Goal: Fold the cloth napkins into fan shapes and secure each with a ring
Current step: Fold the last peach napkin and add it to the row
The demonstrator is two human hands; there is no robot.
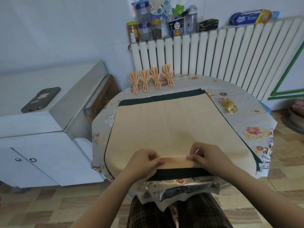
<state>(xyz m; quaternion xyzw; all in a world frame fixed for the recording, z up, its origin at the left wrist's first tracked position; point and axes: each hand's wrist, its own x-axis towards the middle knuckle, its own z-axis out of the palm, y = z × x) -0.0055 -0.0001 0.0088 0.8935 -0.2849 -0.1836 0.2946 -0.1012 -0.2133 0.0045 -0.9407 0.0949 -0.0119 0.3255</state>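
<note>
The fingers (pixel 158 159) of my left hand (pixel 144 160) and right hand (pixel 205 156) pinch the near edge of the napkin (pixel 172 122), raised in a small fold. The napkin lies flat on the table (pixel 256 134). Four folded napkins (pixel 150 80) stand at the far edge, the rings (pixel 229 106) to the right.

White tiled wall (pixel 65 22). White radiator (pixel 230 60) at back w/ jars and boxes on top. White cabinet (pixel 41 145) at left, phone (pixel 41 99) on it. Tan checked floor (pixel 49 208). Even daylight.
</note>
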